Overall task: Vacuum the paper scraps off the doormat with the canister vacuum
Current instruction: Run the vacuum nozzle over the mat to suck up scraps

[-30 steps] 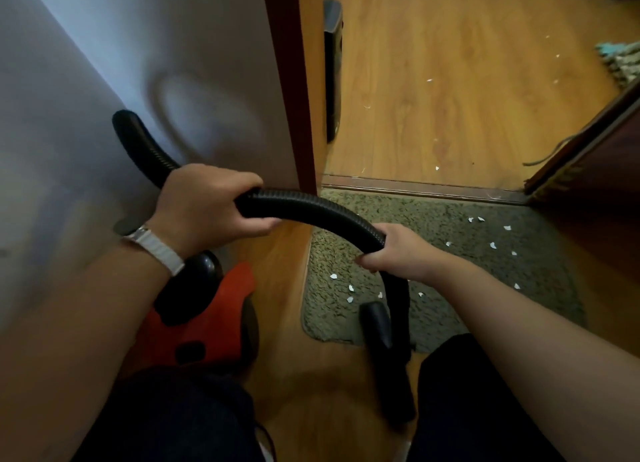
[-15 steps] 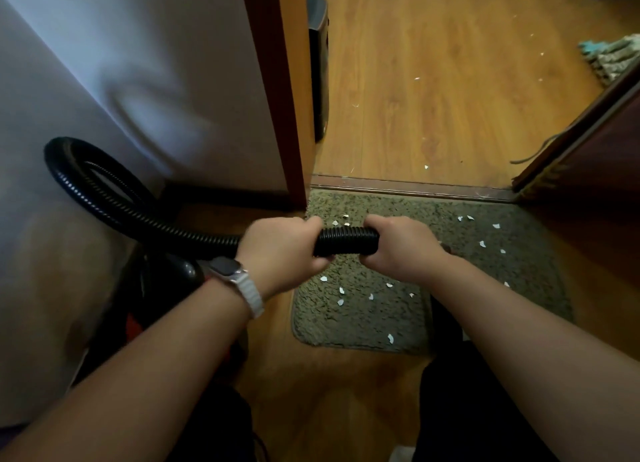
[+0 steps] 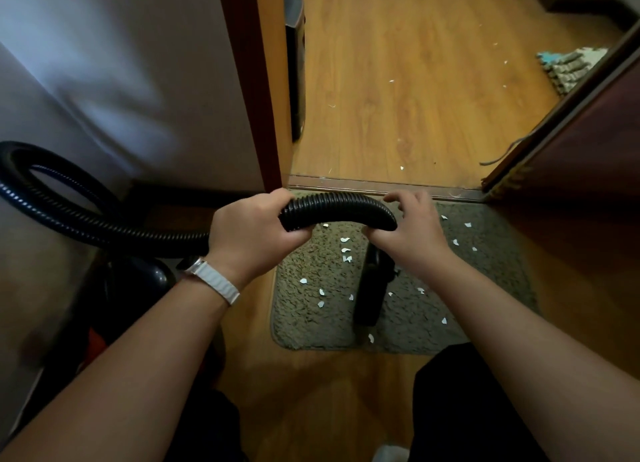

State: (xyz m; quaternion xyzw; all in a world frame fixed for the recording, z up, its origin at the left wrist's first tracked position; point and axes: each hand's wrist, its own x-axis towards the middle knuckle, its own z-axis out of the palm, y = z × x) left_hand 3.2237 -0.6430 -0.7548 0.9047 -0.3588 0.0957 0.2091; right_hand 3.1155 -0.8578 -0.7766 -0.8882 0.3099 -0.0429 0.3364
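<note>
A grey-green doormat (image 3: 311, 326) lies before the door threshold, strewn with several white paper scraps (image 3: 345, 249). A black ribbed vacuum hose (image 3: 337, 207) arches above it. My left hand (image 3: 252, 233), with a white watch strap, is shut on the hose. My right hand (image 3: 408, 228) holds the hose's far bend with thumb underneath and fingers loosened on top. Below that hand the black nozzle (image 3: 372, 292) hangs down onto the mat. The canister vacuum (image 3: 138, 288), dark with a red part, sits low at the left, mostly hidden by my left arm.
A grey wall (image 3: 121, 81) and door frame (image 3: 252, 81) stand left. An open dark door (image 3: 571, 143) is on the right. Wooden floor (image 3: 415, 81) beyond the threshold carries more scraps, a dark upright object (image 3: 296, 70) and a rug corner (image 3: 568, 67).
My hands have moved apart along the hose, which now arches between them. My right fingers have loosened. The nozzle has come into view on the mat below my right hand.
</note>
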